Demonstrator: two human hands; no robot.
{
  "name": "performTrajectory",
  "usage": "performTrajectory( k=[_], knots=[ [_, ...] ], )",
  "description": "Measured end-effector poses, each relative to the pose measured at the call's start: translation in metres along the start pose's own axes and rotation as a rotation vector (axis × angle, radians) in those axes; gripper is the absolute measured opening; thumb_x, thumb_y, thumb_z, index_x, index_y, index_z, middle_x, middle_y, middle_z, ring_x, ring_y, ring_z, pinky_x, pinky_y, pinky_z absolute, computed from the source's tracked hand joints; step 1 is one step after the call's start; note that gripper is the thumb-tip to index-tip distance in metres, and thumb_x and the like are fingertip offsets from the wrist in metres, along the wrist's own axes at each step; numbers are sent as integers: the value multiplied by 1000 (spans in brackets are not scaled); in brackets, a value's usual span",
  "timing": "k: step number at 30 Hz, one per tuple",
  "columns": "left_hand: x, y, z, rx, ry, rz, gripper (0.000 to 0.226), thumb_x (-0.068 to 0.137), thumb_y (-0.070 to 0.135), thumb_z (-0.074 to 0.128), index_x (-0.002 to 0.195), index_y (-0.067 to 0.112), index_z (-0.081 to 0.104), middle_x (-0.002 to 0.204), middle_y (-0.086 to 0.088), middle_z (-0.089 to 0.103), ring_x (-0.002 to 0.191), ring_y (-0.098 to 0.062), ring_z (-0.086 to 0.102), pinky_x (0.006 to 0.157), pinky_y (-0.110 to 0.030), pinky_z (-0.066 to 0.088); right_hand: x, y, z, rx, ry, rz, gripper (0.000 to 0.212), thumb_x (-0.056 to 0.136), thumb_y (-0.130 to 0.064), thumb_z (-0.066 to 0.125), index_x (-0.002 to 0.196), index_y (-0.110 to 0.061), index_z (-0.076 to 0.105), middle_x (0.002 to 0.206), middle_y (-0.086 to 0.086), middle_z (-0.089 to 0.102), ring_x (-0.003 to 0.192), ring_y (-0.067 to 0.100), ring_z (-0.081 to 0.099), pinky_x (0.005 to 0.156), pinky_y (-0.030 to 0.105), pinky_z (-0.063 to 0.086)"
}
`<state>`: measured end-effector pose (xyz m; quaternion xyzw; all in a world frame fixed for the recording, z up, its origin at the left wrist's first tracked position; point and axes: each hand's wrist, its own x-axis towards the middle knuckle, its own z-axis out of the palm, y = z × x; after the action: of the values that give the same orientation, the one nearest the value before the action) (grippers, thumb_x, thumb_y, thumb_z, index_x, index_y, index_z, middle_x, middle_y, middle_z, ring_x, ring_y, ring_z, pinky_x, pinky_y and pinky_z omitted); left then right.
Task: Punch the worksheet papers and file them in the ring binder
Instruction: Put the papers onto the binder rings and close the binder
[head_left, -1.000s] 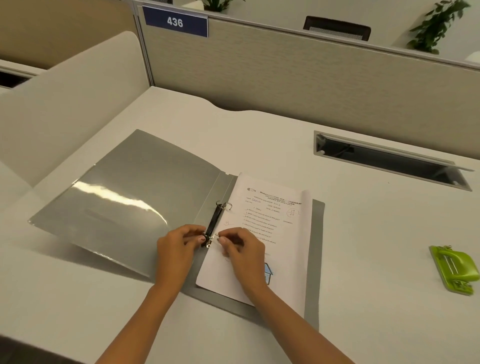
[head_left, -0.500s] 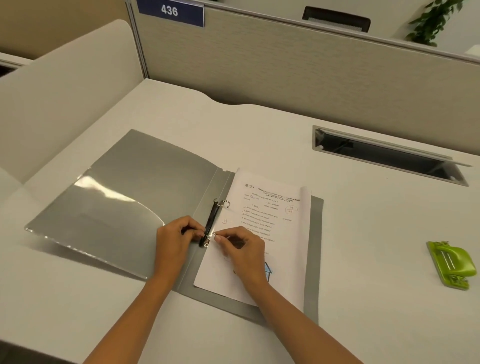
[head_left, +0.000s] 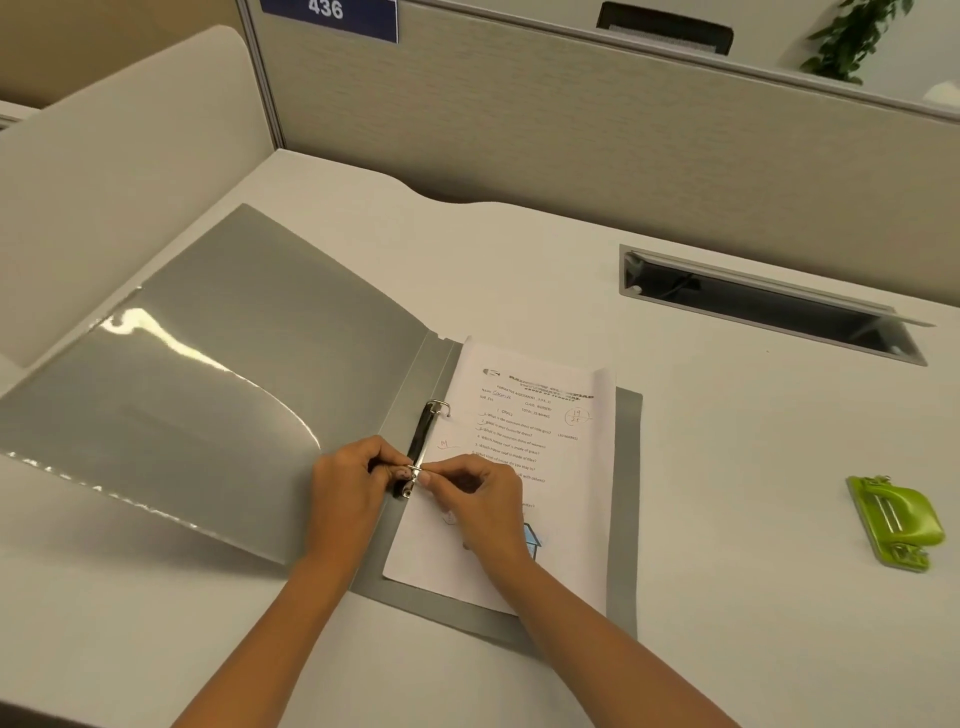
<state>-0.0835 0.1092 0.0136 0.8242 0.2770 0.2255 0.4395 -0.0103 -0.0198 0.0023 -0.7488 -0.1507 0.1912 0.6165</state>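
A grey ring binder (head_left: 218, 374) lies open on the white desk, its left cover slightly raised. The worksheet papers (head_left: 540, 441) rest on the binder's right half, threaded on the upper metal ring (head_left: 439, 407) of the black ring mechanism (head_left: 418, 436). My left hand (head_left: 348, 493) and my right hand (head_left: 478, 499) meet at the lower ring, fingertips pinching it from both sides. The right hand also rests on the paper and hides part of the print.
A green hole punch (head_left: 896, 522) sits on the desk at the right. A cable slot (head_left: 769, 301) with a raised lid is set into the desk behind it. Partition walls (head_left: 571, 135) close the desk at the back and left.
Both hands stay pinched on the lower ring, fingertips now pressed closer together. The view has tilted down a little; binder, papers and punch have not moved on the desk.
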Motion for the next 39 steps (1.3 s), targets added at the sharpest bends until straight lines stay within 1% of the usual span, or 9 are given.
performTrajectory(
  k=[4,8,13,17,21,23,27,31,39],
  knots=[
    [1,3,-4,-22,-46,-58,16,79,6,72,71,20,73,63,7,70,62,-8,67,59,-18,55,1,1,-3,-34,-19,-44,10,76,-21,79,85,-17,79,77,-7,75,70,6,66,66,17,52],
    [6,9,-2,-32,-59,-187,13,87,31,66,78,22,71,70,8,71,68,-10,69,60,-19,53,-3,4,-1,-38,3,-78,6,80,-19,76,85,-17,76,80,-6,72,70,10,64,63,25,53],
    [20,15,12,156,-27,-182,18,84,24,70,97,11,69,87,-6,67,79,-19,63,64,-20,44,-9,4,-5,38,53,-93,1,83,-16,72,83,-16,72,75,-4,69,52,10,60,46,17,46],
    [33,19,15,198,-51,-283,18,75,20,79,87,9,69,81,-4,67,75,-20,62,65,-28,49,-12,4,-9,33,28,-75,2,84,-17,71,84,-19,72,73,-3,68,51,10,62,42,14,44],
    [43,24,16,310,-171,-366,16,80,24,73,72,10,68,64,0,64,55,-13,55,51,-24,43,-11,5,-8,10,26,-105,1,85,-15,70,85,-16,71,71,-1,67,51,13,62,42,14,43],
    [45,24,17,327,-214,-371,22,82,23,70,69,6,69,61,-5,65,52,-17,55,52,-26,44,-11,6,-9,9,27,-107,1,85,-15,70,85,-16,71,71,0,68,51,15,62,42,15,44],
    [46,23,13,277,-194,-374,14,82,27,69,74,22,59,74,2,66,62,-15,57,59,-26,46,-11,7,-10,11,32,-93,3,86,-18,70,87,-15,71,74,-1,69,53,14,63,43,15,46],
    [34,23,13,174,-87,-322,13,80,25,70,75,27,59,75,10,64,62,-6,58,50,-20,39,-11,6,-11,14,41,-65,5,86,-21,70,89,-17,71,74,-1,70,54,15,65,42,19,48],
    [9,29,23,35,-48,-69,11,81,25,73,88,27,65,90,12,67,84,-7,60,66,-26,54,-11,7,-12,54,63,-48,6,86,-21,70,89,-16,69,68,-1,70,53,16,67,39,24,50]
  ],
)
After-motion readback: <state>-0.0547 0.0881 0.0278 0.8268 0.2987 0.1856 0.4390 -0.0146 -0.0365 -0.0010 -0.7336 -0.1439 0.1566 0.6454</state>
